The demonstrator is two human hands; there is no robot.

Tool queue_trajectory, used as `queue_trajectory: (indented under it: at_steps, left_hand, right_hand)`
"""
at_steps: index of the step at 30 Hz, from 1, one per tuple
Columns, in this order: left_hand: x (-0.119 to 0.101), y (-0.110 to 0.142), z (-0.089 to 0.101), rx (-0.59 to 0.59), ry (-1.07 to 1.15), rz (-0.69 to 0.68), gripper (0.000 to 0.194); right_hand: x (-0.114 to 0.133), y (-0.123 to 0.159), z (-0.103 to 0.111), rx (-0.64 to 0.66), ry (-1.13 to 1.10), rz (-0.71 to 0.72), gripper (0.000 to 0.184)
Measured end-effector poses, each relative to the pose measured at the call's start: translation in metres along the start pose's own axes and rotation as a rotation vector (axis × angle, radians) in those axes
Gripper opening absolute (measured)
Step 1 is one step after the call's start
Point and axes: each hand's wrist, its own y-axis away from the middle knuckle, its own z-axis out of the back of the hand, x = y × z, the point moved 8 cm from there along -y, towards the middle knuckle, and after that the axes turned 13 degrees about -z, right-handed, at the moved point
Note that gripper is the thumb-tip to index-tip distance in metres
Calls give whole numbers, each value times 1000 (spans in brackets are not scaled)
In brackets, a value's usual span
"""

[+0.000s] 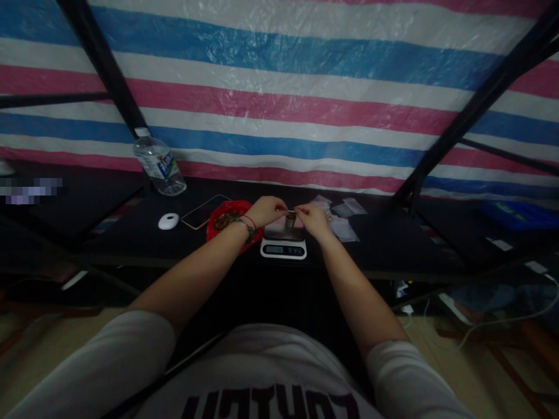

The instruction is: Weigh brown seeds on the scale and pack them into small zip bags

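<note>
A small metal-looking cup point(290, 221) with brown contents stands on the plate of a white kitchen scale point(283, 249). From the left, my left hand point(268, 210) reaches to the cup's rim with its fingertips pinched together. My right hand point(313, 219) meets it from the other side, also in a pinch at the rim. Whatever thin thing lies between the fingertips is too small to make out. Under my left wrist sits a red plastic bag point(213, 231), open, holding brown dried pieces point(226, 220). Clear zip bags point(344, 229) lie beyond my right hand.
A phone point(201, 214) and a white rounded case point(168, 221) lie left of the red bag. Behind them a clear water bottle point(161, 165) leans by a black metal post point(105, 64). Striped plastic sheeting point(279, 105) hangs behind the black table point(384, 244). A blue object point(519, 215) is far right.
</note>
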Motion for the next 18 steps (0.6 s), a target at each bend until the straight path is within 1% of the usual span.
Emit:
queue_trajectory:
  at_steps: [3,6,11,16,18]
  left_hand:
    - [-6,-5,-4,21,-19,-41,25]
    - [-7,-7,-9,43,-27,-52,25]
    - [-6,-7,-11,55,-9,-46,25]
    - [-4,-6,-13,79,-2,-29,24]
    - [-4,-4,-11,72,3,-15,24]
  right_hand:
    - [-1,0,-1,0,0,-5,24]
    - [-5,0,2,-19,-53,-49,25]
    - [-16,1,9,-39,-183,-100,25]
    - [-31,1,16,-45,-243,-158,28]
    - [-38,1,23,-59,-244,-185,29]
